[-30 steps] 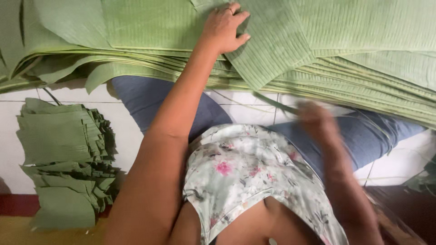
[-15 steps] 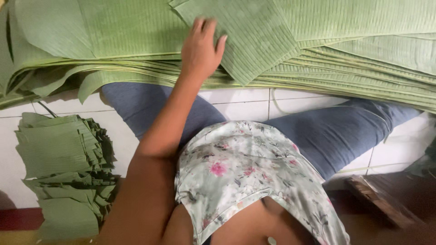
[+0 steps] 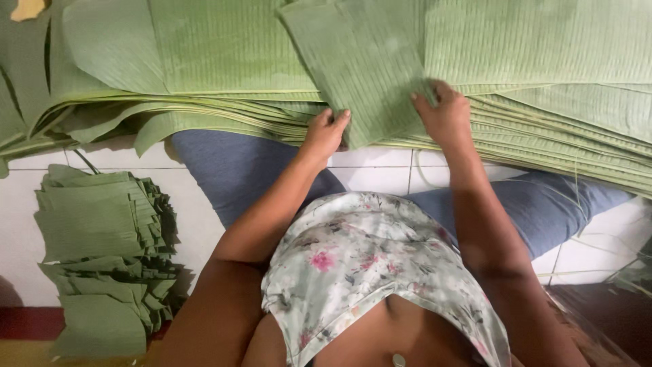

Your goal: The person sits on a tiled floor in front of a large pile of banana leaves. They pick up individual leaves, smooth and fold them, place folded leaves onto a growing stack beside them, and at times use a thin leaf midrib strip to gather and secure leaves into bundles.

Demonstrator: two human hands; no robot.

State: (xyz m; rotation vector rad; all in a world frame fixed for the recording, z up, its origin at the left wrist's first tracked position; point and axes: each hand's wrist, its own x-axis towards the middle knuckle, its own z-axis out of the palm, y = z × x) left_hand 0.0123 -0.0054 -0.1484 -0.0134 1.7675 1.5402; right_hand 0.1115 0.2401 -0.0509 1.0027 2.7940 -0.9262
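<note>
Left hand and right hand pinch a folded leaf piece atop the big leaf stack; white tiled floor beneath the stack.

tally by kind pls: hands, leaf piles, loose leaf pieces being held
Hands: 2, left hand and right hand
Leaf piles: 2, big stack of long leaves and pile of cut leaf pieces
Held leaf piece: 1, leaf piece, gripped at both edges
Total: 5
</note>
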